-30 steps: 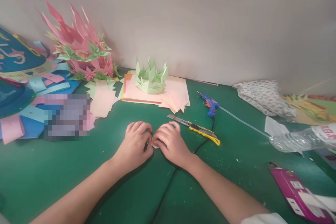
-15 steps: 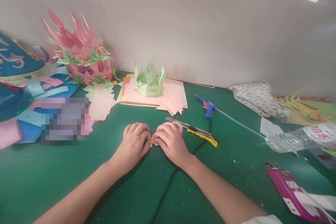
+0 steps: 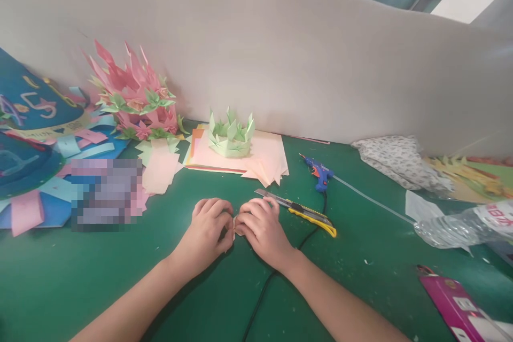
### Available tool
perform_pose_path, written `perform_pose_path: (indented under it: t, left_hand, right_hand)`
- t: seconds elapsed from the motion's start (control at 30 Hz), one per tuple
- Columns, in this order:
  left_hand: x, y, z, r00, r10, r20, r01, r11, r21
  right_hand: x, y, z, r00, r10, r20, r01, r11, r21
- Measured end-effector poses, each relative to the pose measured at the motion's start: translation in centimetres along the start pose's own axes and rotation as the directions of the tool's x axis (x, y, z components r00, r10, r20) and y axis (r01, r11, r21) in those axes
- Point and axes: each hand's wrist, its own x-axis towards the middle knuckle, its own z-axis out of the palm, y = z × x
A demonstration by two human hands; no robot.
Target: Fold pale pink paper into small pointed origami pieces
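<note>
A small piece of pale peach paper [image 3: 239, 228] shows between my two hands, low over the green table; most of it is hidden by my fingers. My left hand [image 3: 211, 226] pinches its left side, fingers curled. From the other side my right hand [image 3: 262, 228] grips it, thumb and fingers pressed together. Just beyond my right hand lies a yellow utility knife [image 3: 306, 214], its blade out and pointing left. Farther back a green folded-paper crown [image 3: 230, 141] stands on a stack of paper sheets [image 3: 268, 149], with loose peach paper pieces [image 3: 264, 171] at the stack's front.
A blue glue gun [image 3: 319, 172] lies back right, its black cord [image 3: 260, 299] passing under my right arm. At right are a plastic bottle [image 3: 452, 227] and a magenta power strip [image 3: 449, 299]. Pink paper crowns [image 3: 148, 117], paper strips and blue hats [image 3: 36, 96] crowd the left.
The view has tilted up slightly, so everything sits a little lower in the picture. Both hands keep hold of the small paper, with barely any shift in the fingers.
</note>
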Motion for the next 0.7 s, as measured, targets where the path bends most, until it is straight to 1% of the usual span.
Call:
perform_pose_path:
  t: [0.13,0.23,0.37,0.43,0.57,0.63,0.7]
  left_hand:
    - [0.05,0.19,0.01,1.0,-0.005,0.011,0.005,1.0,-0.019]
    - [0.11,0.26,0.06,1.0,-0.02,0.008,0.02,0.998,-0.056]
    - [0.19,0.11,0.04,0.996,-0.082,-0.038,0.076,0.988,-0.134]
    - [0.21,-0.09,-0.01,0.989,-0.126,-0.079,0.112,0.979,-0.168]
    - [0.22,-0.5,-0.06,0.969,-0.195,-0.15,0.166,0.968,-0.187]
    - [0.19,-0.54,-0.02,0.964,-0.21,-0.161,0.179,0.967,-0.183]
    - [0.14,-0.42,0.01,0.969,-0.201,-0.142,0.171,0.965,-0.2]
  right_hand:
    - [-0.13,-0.22,0.02,0.999,0.033,-0.022,-0.031,0.998,0.051]
    - [-0.26,-0.22,0.05,0.995,0.07,-0.07,-0.06,0.988,0.14]
    - [-0.37,0.12,0.14,0.974,0.114,-0.194,-0.053,0.954,0.294]
    - [-0.39,0.33,0.23,0.961,0.16,-0.226,-0.068,0.927,0.37]
    - [-0.46,0.56,0.41,0.955,0.226,-0.189,-0.105,0.861,0.497]
    - [-0.48,0.53,0.46,0.968,0.213,-0.135,-0.112,0.842,0.527]
    - [-0.47,0.43,0.49,0.978,0.193,-0.074,-0.124,0.834,0.538]
